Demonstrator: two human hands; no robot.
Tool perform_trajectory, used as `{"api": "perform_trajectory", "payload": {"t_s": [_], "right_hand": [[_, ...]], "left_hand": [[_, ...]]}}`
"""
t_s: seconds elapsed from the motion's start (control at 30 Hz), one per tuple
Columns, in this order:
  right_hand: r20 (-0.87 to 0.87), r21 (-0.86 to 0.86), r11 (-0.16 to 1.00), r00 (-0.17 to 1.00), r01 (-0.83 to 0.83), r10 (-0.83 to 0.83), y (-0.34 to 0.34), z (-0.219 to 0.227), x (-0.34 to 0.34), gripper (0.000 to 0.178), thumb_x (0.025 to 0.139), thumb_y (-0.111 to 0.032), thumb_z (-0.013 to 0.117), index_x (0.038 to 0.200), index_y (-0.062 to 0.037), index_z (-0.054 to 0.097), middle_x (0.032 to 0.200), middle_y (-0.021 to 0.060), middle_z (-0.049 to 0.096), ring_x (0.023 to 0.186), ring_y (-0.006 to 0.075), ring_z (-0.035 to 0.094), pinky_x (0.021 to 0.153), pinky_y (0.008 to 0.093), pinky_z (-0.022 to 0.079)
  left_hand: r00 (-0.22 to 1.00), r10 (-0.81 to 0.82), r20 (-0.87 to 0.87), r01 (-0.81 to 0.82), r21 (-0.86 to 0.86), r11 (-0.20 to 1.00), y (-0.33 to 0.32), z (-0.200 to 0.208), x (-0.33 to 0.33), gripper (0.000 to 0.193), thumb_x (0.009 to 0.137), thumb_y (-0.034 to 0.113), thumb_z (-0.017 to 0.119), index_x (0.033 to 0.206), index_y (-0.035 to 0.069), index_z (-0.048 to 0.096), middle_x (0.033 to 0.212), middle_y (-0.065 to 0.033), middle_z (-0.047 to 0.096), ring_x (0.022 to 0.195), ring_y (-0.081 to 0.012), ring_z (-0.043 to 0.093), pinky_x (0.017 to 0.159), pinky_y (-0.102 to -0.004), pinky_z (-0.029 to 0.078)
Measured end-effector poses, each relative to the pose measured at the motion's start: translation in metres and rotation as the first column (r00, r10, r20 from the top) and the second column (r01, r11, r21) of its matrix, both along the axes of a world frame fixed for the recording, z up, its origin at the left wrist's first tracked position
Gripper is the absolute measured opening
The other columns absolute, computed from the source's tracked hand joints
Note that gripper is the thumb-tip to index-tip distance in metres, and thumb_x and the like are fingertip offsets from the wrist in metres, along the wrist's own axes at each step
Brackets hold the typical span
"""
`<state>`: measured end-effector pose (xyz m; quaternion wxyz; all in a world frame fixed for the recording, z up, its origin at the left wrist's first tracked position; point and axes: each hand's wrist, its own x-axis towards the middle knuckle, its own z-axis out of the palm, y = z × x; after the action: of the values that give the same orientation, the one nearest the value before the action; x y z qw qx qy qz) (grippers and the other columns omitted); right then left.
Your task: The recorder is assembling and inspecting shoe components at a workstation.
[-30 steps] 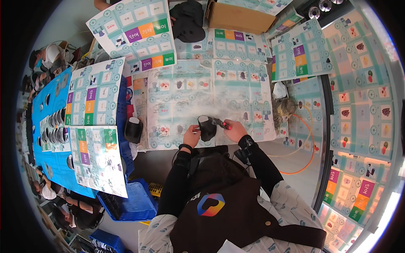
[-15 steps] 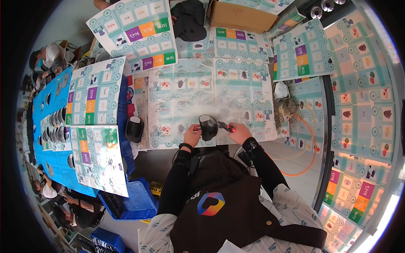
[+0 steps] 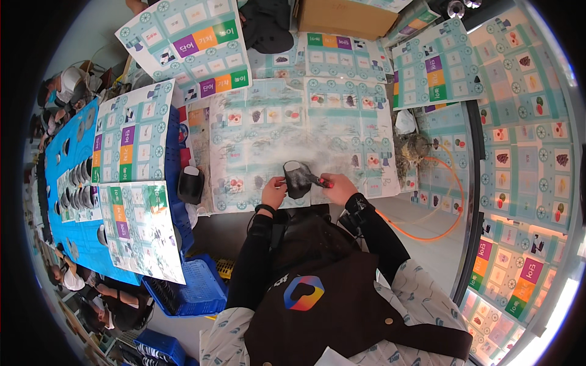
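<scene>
Head view: L hand is closed, fingertips pinching the L edge of a blk curved piece w/ a white patch at its top end & a pale, dusty-looking face; piece sits btwn the two hands, just R of the L fingertips. R hand is closed round a small blk-&-red tool, its dark end pointing L at the piece's R edge; can't tell if the tip touches. Both hands are over the nr edge of a worktable covered in printed sheets, w/ whitish powder smeared just fwd of the hands. Well L of the L hand, nr the table's L end: a 2nd blk piece, also w/ a white patch. Farther L, past propped sheets, a blue-covered table w/ rows of dark curved pcs. Below & L of the L hand, a blue crate w/ dark items inside. Well fwd of the hands, a dark cloth item & a cardboard box. R of the R hand, an orange hose loops round, one end running toward the R forearm.
</scene>
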<state>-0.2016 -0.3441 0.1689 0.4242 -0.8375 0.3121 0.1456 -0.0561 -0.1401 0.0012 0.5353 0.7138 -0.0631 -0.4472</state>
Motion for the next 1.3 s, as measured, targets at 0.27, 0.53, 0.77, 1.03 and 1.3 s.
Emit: {"api": "perform_trajectory", "payload": {"t_s": [0.27, 0.53, 0.77, 1.03, 1.3], "right_hand": [[-0.031, 0.022, 0.998, 0.998, -0.052, 0.053, 0.005, 0.000, -0.005, 0.036, 0.079, -0.018, 0.060, 0.113, -0.0106, 0.071, 0.096, 0.0236, 0.069, 0.095, 0.0444, 0.063, 0.083, 0.0480, 0.052], [-0.054, 0.128, 0.990, 0.997, -0.050, 0.058, 0.006, -0.013, -0.023, 0.037, 0.078, -0.019, 0.061, 0.112, -0.0090, 0.071, 0.099, 0.0247, 0.068, 0.097, 0.0443, 0.062, 0.083, 0.0484, 0.051], [-0.065, 0.001, 1.000, 0.998, 0.023, -0.023, 0.001, -0.018, -0.027, 0.041, 0.076, -0.017, 0.061, 0.114, -0.0060, 0.070, 0.100, 0.0252, 0.069, 0.097, 0.0446, 0.063, 0.084, 0.0463, 0.051], [-0.111, 0.187, 0.982, 0.994, 0.027, -0.006, 0.013, -0.013, -0.030, 0.052, 0.073, -0.018, 0.067, 0.122, -0.0013, 0.067, 0.089, 0.0189, 0.071, 0.079, 0.0294, 0.066, 0.076, 0.0363, 0.051], [-0.070, 0.137, 0.988, 0.996, 0.065, -0.056, 0.018, -0.016, -0.037, 0.047, 0.075, -0.019, 0.065, 0.119, -0.0034, 0.068, 0.094, 0.0219, 0.071, 0.088, 0.0385, 0.067, 0.081, 0.0418, 0.052]], "left_hand": [[1.000, -0.009, 0.013, 0.010, -0.021, 1.000, 0.004, 0.002, 0.001, 0.034, 0.091, 0.015, 0.067, 0.121, 0.001, 0.063, 0.101, -0.0113, 0.072, 0.086, -0.0197, 0.071, 0.069, -0.0336, 0.059], [1.000, -0.014, 0.001, 0.014, -0.008, 1.000, -0.005, 0.010, -0.001, 0.036, 0.090, 0.017, 0.070, 0.121, 0.001, 0.063, 0.100, -0.0115, 0.072, 0.085, -0.0195, 0.071, 0.069, -0.0333, 0.058], [0.979, -0.103, 0.176, 0.103, 0.012, 0.995, -0.013, 0.017, -0.003, 0.039, 0.087, 0.026, 0.077, 0.113, 0.001, 0.063, 0.092, -0.0099, 0.073, 0.072, -0.0182, 0.071, 0.065, -0.0322, 0.056], [0.972, -0.100, 0.210, 0.100, 0.013, 0.995, -0.011, 0.017, -0.002, 0.040, 0.085, 0.027, 0.078, 0.111, 0.001, 0.063, 0.090, -0.0097, 0.073, 0.069, -0.0186, 0.070, 0.064, -0.0330, 0.055], [0.969, -0.127, 0.213, 0.121, 0.043, 0.992, -0.012, 0.019, -0.001, 0.039, 0.084, 0.027, 0.079, 0.110, 0.002, 0.063, 0.091, -0.0097, 0.074, 0.072, -0.0199, 0.070, 0.065, -0.0338, 0.055]]}}
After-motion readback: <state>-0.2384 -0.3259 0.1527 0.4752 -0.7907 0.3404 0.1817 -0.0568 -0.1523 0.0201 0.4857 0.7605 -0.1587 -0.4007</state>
